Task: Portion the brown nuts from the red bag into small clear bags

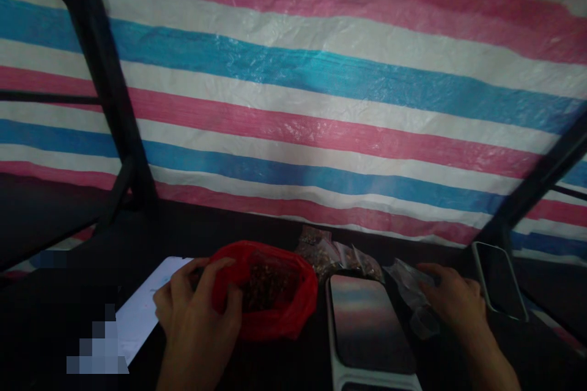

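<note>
On the dark surface sits a red plastic bag (293, 317), its mouth spread wide around small brown pieces (268, 287) that I cannot name. My left hand (199, 305) grips the left rim of this bag, fingers over the edge and thumb near the mouth. Over on the right, my right hand (454, 296) is closed on a clear plastic bag (406, 278), part of which its fingers hide. Just below that hand lies a small clear round cup (424, 322). Between the hands stands a flat scale (371, 324) with a shiny platform, nothing on it.
Several small filled clear packets (343, 256) lie behind the scale. A phone (499, 281) rests at the right, and a white sheet (147, 302) lies left of the red bag. Striped plastic sheeting (321, 104) hangs behind, with dark frame posts (105, 73) at the sides.
</note>
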Demonstrator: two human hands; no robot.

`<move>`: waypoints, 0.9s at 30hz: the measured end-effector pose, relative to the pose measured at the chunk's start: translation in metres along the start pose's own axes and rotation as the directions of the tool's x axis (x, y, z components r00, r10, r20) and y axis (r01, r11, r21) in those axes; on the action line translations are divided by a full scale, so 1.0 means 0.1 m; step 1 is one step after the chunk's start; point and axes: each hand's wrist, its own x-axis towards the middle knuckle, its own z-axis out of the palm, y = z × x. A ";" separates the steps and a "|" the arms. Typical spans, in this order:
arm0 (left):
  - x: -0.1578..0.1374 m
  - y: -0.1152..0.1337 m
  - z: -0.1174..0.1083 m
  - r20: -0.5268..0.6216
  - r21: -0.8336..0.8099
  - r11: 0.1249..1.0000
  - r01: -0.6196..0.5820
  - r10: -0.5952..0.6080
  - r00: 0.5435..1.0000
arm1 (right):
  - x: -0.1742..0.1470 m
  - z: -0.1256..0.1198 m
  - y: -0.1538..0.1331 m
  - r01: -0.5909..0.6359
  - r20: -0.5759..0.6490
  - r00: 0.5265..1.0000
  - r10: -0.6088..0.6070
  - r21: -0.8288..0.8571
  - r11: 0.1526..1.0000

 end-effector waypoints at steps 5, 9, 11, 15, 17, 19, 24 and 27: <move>-0.05 0.12 -0.03 -0.042 -0.058 0.997 -0.060 0.057 0.997 | 0.03 -0.09 -0.27 0.001 0.027 1.000 -0.001 -0.003 1.000; -0.15 0.21 -0.04 -0.040 -0.148 0.966 -0.213 0.209 0.977 | -0.04 -0.03 -0.76 0.179 0.070 0.981 -0.181 0.034 0.983; -0.20 0.25 -0.07 -0.003 -0.214 0.942 -0.259 0.264 0.965 | -0.10 0.06 -0.98 0.251 0.138 0.955 -0.262 0.090 0.964; -0.25 0.34 -0.13 0.053 -0.338 0.907 -0.250 0.284 0.957 | -0.12 0.17 -1.12 0.247 0.213 0.936 -0.281 0.174 0.953; -0.25 0.37 -0.16 0.050 -0.390 0.902 -0.187 0.223 0.974 | -0.08 0.17 -1.08 0.202 0.225 0.942 -0.249 0.212 0.956; -0.24 0.39 -0.18 0.041 -0.437 0.891 -0.127 0.161 0.986 | -0.03 0.17 -1.03 0.155 0.217 0.952 -0.215 0.261 0.953; -0.22 0.39 -0.19 0.057 -0.499 0.864 -0.063 0.106 0.993 | 0.00 0.25 -1.05 0.113 0.187 0.962 -0.198 0.386 0.916; -0.23 0.40 -0.19 0.056 -0.520 0.852 -0.064 0.108 0.993 | -0.03 0.28 -1.10 0.075 0.233 0.954 -0.189 0.424 0.902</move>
